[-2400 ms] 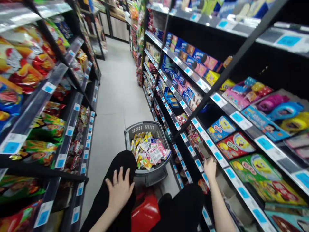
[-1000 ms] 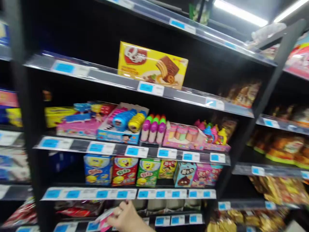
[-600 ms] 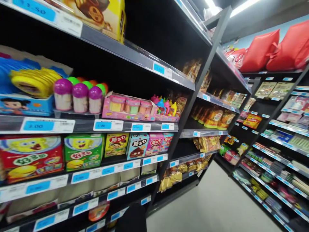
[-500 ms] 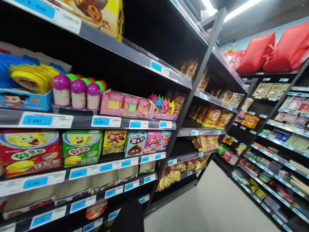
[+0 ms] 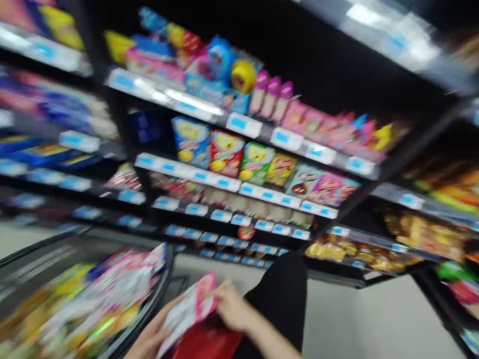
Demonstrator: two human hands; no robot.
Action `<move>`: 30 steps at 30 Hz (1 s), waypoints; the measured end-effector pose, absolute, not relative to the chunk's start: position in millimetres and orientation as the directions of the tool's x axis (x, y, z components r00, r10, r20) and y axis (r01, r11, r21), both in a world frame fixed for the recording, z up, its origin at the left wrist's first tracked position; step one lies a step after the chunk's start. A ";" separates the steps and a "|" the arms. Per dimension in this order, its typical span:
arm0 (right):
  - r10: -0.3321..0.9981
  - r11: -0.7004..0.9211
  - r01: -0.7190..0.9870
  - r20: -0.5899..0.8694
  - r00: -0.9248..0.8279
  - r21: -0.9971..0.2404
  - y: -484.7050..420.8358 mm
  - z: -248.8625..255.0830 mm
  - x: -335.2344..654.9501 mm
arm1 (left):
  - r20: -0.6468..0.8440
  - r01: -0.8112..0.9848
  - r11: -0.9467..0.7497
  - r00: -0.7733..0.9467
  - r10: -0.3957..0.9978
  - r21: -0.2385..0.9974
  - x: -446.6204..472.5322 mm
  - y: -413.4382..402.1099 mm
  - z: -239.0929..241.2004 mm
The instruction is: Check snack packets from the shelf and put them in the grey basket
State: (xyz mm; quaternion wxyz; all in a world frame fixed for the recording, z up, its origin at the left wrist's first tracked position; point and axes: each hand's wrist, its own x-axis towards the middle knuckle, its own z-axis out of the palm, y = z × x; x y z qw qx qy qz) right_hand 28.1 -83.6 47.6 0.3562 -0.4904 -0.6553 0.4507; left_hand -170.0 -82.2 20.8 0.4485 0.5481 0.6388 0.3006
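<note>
A white and pink snack packet (image 5: pixel 189 306), blurred by motion, is held low in front of me at the bottom middle. My left hand (image 5: pixel 151 331) is closed along its left side. With fingers pinched, my right hand (image 5: pixel 231 304) grips the pink edge at its upper right. Just below the packet lies a red thing (image 5: pixel 209 343) whose kind I cannot make out. To the left of my hands stands a dark cart or basket (image 5: pixel 169 267), filled with colourful snack bags (image 5: pixel 108 289).
Ahead, black shelves (image 5: pixel 318 92) carry boxed snacks (image 5: pixel 226 152), small toys (image 5: pixel 220 57) and purple-capped tubes (image 5: pixel 272 94). Gold packets (image 5: pixel 333 249) sit low on the right. My dark-clothed leg (image 5: pixel 280 299) is beside my right hand, over the grey floor (image 5: pixel 355 319).
My view has swung left and down and stands farther from the shelves. Both hands, the packet and the filled cart or basket have come into sight.
</note>
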 end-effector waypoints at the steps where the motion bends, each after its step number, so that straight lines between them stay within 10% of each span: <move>1: 0.954 -0.043 0.207 -0.101 -0.281 -0.977 -85.2 33.5 24.9 | -0.295 0.416 0.278 -0.024 0.955 0.866 -177.0 -85.9 9.9; 4: 0.884 -0.399 -0.043 -0.371 -0.285 -0.916 -84.0 -12.3 28.8 | -0.416 0.184 0.390 0.135 0.899 0.902 -187.6 -83.5 -29.5; 10: 0.930 -0.300 0.055 -0.304 -0.207 -0.952 -78.1 -61.8 37.4 | -0.332 -0.209 0.424 0.365 0.870 0.881 -175.7 -63.2 -71.8; 30: 0.967 -0.207 0.258 -0.237 -0.090 -0.944 -67.8 -61.6 20.0 | -0.391 -0.114 0.399 0.089 0.916 0.910 -182.3 -65.2 -84.6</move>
